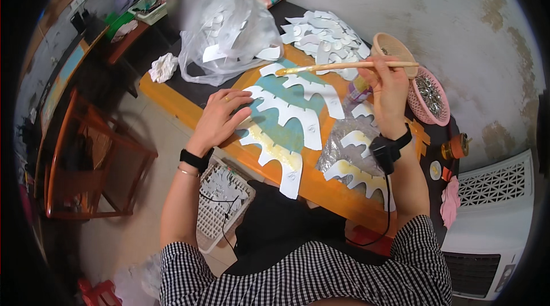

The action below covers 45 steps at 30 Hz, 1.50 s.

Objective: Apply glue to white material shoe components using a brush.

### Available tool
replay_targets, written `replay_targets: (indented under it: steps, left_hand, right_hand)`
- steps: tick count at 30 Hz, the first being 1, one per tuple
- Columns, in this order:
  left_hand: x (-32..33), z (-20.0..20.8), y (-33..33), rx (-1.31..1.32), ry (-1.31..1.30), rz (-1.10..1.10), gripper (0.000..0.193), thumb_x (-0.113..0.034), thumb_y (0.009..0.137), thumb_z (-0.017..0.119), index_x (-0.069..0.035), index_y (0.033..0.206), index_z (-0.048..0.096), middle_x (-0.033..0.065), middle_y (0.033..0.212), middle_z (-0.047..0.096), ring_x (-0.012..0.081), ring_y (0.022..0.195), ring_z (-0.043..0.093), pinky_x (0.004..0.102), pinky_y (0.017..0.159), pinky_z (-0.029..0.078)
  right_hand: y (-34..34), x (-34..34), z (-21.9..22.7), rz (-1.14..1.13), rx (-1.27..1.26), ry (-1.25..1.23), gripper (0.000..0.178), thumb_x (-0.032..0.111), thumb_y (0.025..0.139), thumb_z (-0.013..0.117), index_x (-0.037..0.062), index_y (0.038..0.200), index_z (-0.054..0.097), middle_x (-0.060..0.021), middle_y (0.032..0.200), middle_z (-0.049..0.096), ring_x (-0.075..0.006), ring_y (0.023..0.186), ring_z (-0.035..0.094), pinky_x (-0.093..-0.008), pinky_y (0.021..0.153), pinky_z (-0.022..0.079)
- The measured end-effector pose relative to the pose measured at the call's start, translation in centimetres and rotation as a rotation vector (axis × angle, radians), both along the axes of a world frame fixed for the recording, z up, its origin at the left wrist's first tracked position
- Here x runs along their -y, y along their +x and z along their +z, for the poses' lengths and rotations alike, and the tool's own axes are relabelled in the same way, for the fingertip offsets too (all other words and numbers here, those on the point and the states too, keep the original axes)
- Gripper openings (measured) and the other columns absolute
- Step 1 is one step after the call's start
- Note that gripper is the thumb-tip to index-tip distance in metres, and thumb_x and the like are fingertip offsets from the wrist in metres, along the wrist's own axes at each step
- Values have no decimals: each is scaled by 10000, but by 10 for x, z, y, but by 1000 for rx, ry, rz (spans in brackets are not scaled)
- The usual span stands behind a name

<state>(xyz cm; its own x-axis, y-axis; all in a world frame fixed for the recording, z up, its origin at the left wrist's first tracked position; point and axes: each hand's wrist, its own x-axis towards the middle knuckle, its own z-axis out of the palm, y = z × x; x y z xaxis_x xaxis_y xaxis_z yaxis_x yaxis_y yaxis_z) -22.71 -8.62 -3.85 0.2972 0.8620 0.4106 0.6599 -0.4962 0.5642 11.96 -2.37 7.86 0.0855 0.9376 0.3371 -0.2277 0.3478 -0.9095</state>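
Between the fingers of my right hand (388, 85) is a long wooden brush (338, 66). Its yellowish bristle end reaches left, over a white scalloped cutout (312, 87) on the far part of a teal sheet. My left hand (222, 114) is open, its fingers lying at the left end of a middle white cutout (292, 110); whether they press on it I cannot tell. Nearer me, another cutout (269, 151) bears a wet, yellowish coating along its upper band. More coated cutouts (355, 175) lie to the right on clear plastic.
An orange-brown board (172, 98) holds the work. Behind it are a plastic bag (229, 36) of white pieces and a pile of white cutouts (326, 36). Right: a beige basket (395, 45), a pink basket (427, 97) with metal bits, an amber jar (456, 146). A wooden chair (94, 163) stands left.
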Motion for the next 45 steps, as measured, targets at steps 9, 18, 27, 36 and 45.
replay_targets:
  steps: [9, 18, 27, 36, 45]
  left_hand:
    - [1, 0, -1, -30, -22, 5, 392, -336, 1016, 538, -55, 1255, 670, 86, 1368, 623, 293, 1291, 501, 426, 1110, 336]
    - [0, -4, -1, 0, -20, 14, 376, -327, 1011, 555, -42, 1219, 686, 102, 1315, 635, 283, 1264, 520, 422, 1094, 350]
    - [0, -3, -1, 14, 0, 27, 381, -346, 1008, 564, -42, 1195, 698, 116, 1291, 636, 295, 1241, 541, 425, 1091, 364]
    - [-2, -2, -1, 7, -18, 26, 393, -356, 1009, 564, -37, 1196, 698, 116, 1294, 636, 291, 1240, 540, 422, 1089, 363]
    - [0, -3, 0, 5, -15, 33, 389, -350, 1006, 570, -36, 1196, 701, 117, 1283, 639, 287, 1236, 540, 415, 1082, 365]
  right_hand:
    - [-49, -13, -38, 70, 118, 11, 116, 27, 964, 662, -4, 1006, 559, -107, 990, 655, -207, 935, 716, -300, 779, 650]
    - [-56, -15, -57, 108, 125, -19, 132, 43, 968, 663, 2, 991, 540, -111, 992, 643, -207, 928, 720, -293, 769, 653]
    - [-51, -5, -44, 97, 182, 24, 126, 36, 977, 649, -4, 1001, 533, -126, 999, 646, -217, 939, 721, -301, 788, 651]
    - [-59, 7, -47, 170, 268, 190, 116, -1, 965, 648, -16, 995, 537, -160, 1024, 673, -221, 967, 710, -314, 857, 617]
    - [-44, 17, -39, 224, 355, 269, 97, -43, 962, 619, -13, 995, 533, -177, 1066, 662, -235, 1012, 698, -323, 912, 590]
